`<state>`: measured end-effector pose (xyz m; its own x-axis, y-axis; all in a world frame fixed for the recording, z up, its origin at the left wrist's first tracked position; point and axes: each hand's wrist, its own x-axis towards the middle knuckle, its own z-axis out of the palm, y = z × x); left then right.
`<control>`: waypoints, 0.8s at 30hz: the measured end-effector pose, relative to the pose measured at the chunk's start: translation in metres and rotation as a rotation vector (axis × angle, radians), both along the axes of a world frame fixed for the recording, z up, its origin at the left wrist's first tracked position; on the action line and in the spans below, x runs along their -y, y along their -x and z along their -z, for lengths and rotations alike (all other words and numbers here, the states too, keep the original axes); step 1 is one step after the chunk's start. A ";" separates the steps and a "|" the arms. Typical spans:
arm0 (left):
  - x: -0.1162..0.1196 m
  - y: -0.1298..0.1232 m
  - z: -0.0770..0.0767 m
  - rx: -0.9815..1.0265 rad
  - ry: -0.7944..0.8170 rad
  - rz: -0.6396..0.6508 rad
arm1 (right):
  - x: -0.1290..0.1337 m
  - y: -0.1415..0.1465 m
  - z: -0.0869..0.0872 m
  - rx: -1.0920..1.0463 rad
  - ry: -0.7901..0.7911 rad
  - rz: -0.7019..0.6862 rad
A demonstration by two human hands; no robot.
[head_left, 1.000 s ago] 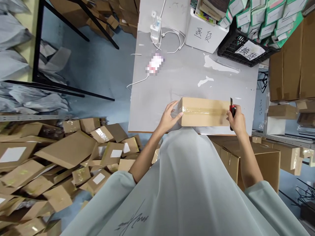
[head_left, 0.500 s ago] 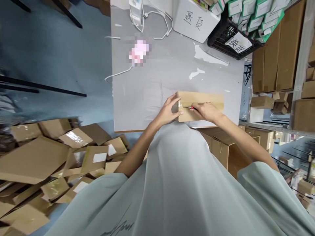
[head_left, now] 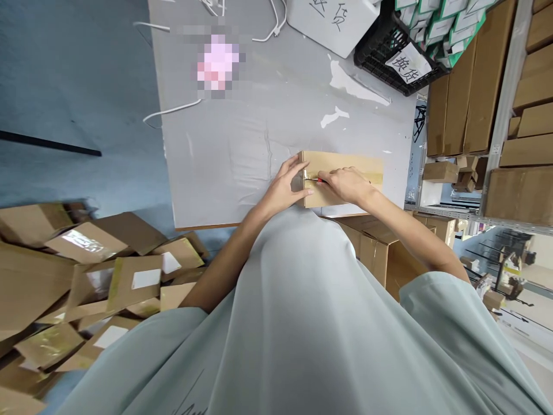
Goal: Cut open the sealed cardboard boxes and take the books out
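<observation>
A long, closed cardboard box (head_left: 337,161) lies near the table's front edge, with a strip of tape along its top. My left hand (head_left: 283,187) steadies the box's left end, thumb on the near side and fingers on the far side. In my right hand (head_left: 345,183) is a small knife (head_left: 319,180) with a red part showing; most of its handle is hidden in my fist. The thin blade points left along the middle seam, its tip by the taped left end. How deep the tip sits, I cannot tell.
The grey table (head_left: 216,167) carries a white bin (head_left: 330,26), a black crate (head_left: 380,49) full of green-and-white boxes, white cables (head_left: 173,108) and a blurred pink item (head_left: 218,60). Flattened cartons (head_left: 133,279) pile up at left. An open carton (head_left: 374,253) stands below the table edge.
My right hand has drawn the knife leftward along the box top, closer to its left end. My left hand keeps its hold. The whole view has shifted slightly.
</observation>
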<state>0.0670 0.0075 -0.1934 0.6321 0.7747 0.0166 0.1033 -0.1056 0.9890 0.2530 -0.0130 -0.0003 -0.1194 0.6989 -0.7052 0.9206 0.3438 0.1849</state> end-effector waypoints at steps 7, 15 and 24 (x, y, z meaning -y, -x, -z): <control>0.003 0.000 0.004 0.000 0.009 -0.002 | -0.001 0.005 -0.003 0.024 -0.001 -0.046; 0.002 0.002 -0.002 -0.057 0.053 0.004 | 0.005 0.017 -0.004 0.043 -0.068 -0.076; 0.005 0.004 -0.013 -0.127 0.084 -0.009 | 0.021 -0.036 0.008 0.077 -0.111 -0.076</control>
<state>0.0628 0.0030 -0.1808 0.6182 0.7756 -0.1278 0.2285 -0.0217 0.9733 0.2890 -0.0338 -0.0084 -0.1233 0.7644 -0.6329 0.8746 0.3851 0.2947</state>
